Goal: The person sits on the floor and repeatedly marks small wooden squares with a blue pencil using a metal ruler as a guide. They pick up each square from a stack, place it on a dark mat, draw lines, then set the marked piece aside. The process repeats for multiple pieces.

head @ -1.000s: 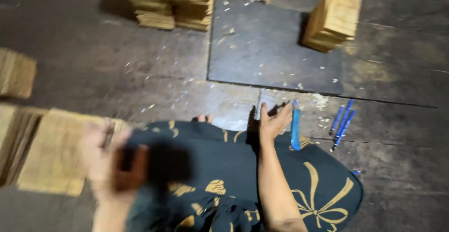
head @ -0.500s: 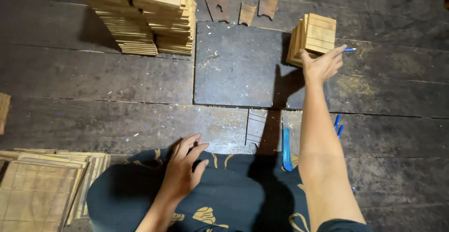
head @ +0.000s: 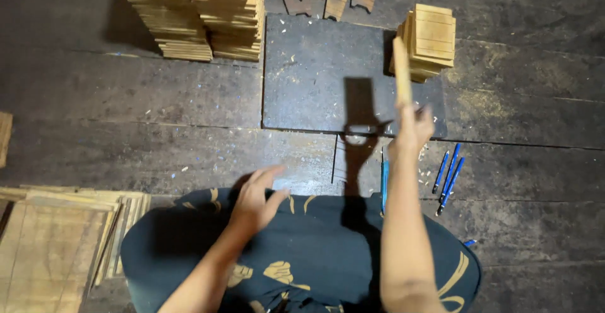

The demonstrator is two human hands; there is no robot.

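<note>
A thin wooden piece [head: 401, 70] is held upright, clamped in the right hand [head: 411, 130], above the dark mat [head: 315, 86], near a small wood stack [head: 430, 39]. The left hand [head: 257, 198] is spread open over the lap.

Dark garment [head: 328, 250] with golden floral print

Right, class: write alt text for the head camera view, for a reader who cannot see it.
Seen from above, a seated person's right hand lifts a thin wooden tile edge-on over a dark mat, while the open left hand hovers above their lap. Stacks of wooden tiles and blue pens lie on the plank floor.
</note>
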